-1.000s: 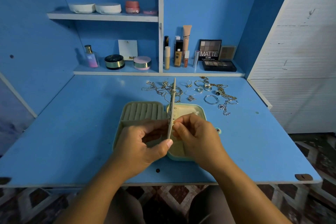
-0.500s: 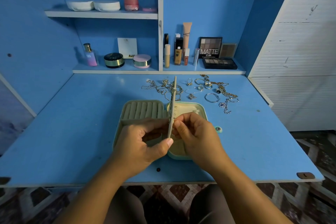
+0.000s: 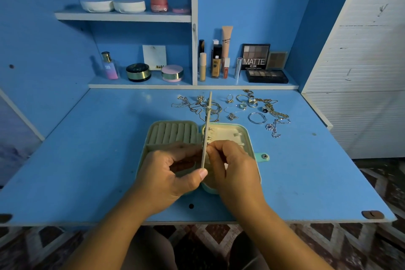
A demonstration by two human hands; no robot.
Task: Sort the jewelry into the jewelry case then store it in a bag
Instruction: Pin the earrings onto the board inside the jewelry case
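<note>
Blue desk point(image 3: 87, 160), mint jewelry case point(image 3: 228, 132) lying open flat at centre, approx. mid-desk. L half of case has ring rolls point(image 3: 173, 132) at its far end. R half is cream inside, w/ snap tab point(image 3: 264, 156) sticking out to the right.

Case's middle flap point(image 3: 207, 129) stands upright, seen edge-on, running near-to-far between both hands. A few small studs point(image 3: 209, 129) show on its R face.

Left hand point(image 3: 168, 173) grips the flap at its near end: thumb point(image 3: 197, 174) pressed on the near edge, other fingers curled vs. the L face.

Right hand point(image 3: 234, 166) sits just right of the flap, over the case's R half. Its thumb + index tips are pinched together on the flap's R face, just near of the studs. Whether a stud also sits between those tips is too small to tell. Other fingers curled.

Rest of the jewelry point(image 3: 232, 107) lies loose on the desk, far side of the case and to its right, not touching it: thin chains tangled behind the flap, rings, a silver hoop point(image 3: 257, 118), gold chain point(image 3: 276, 114) furthest right.

Back shelf: perfume bottle point(image 3: 109, 67), black compact point(image 3: 138, 72), pink compact point(image 3: 172, 73) on the left. Makeup tubes point(image 3: 226, 39) and MATTE palette point(image 3: 255, 57) on the right. Upper shelf has white pads point(image 3: 129, 6) and a pink jar point(image 3: 158, 3).
</note>
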